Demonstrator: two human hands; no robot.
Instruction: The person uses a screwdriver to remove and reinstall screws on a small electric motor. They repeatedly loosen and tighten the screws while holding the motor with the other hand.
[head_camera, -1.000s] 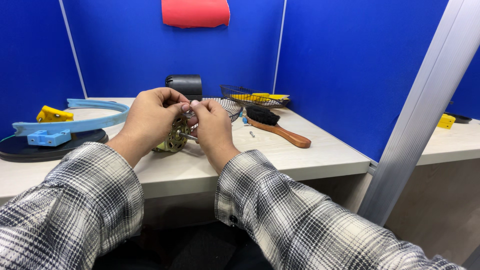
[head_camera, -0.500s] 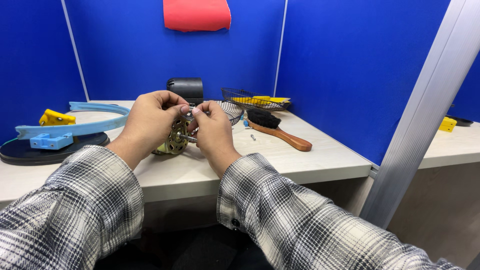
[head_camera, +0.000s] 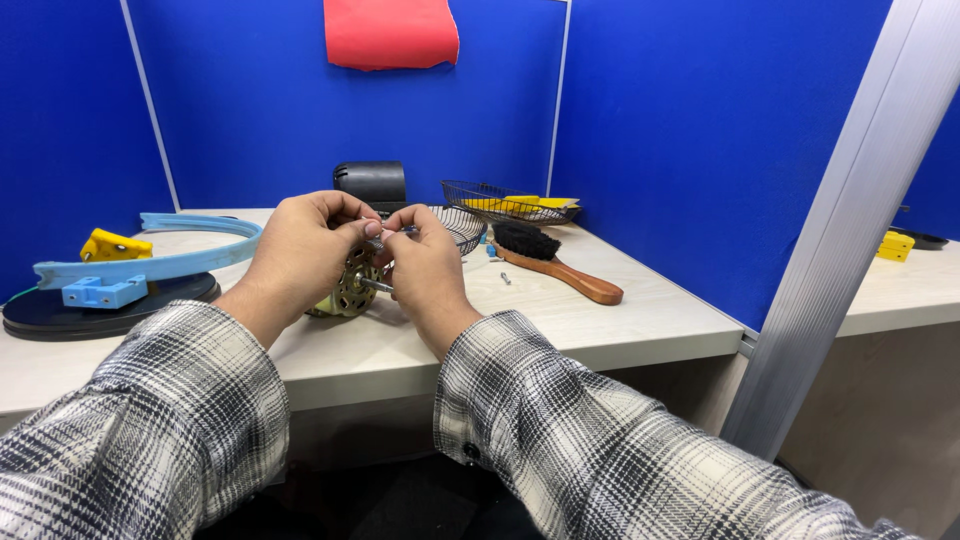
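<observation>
1. The left hand (head_camera: 312, 240) and right hand (head_camera: 425, 258) meet in front of the chest, above the white table (head_camera: 600, 320), fingertips closed together on a small metal piece (head_camera: 392, 231), thin and bright; its exact kind is too small to tell.
2. Just below the hands, at about 6 o'clock from the pinch, sits a small electric motor (head_camera: 350, 288) with a brass-coloured face and a steel shaft pointing toward the right hand. It rests on the table, partly hidden by the left hand.
3. The motor looks dense and rigid, heavy for its size; the round body is the place to grasp it, not the thin shaft. The small piece looks light, hard and easy to drop, so a fingertip pinch suits it.
4. At 2 o'clock from the hands lies a wooden-handled brush (head_camera: 555, 265) with dark bristles; behind it stands a wire basket (head_camera: 500, 200).
5. At 9 o'clock a light blue curved plastic part (head_camera: 150, 262) rests on a black round disc (head_camera: 60, 315), with a yellow piece (head_camera: 112, 245) beside it.
6. A black box (head_camera: 371, 183) stands at 12 o'clock against the blue partition (head_camera: 260, 110).
</observation>
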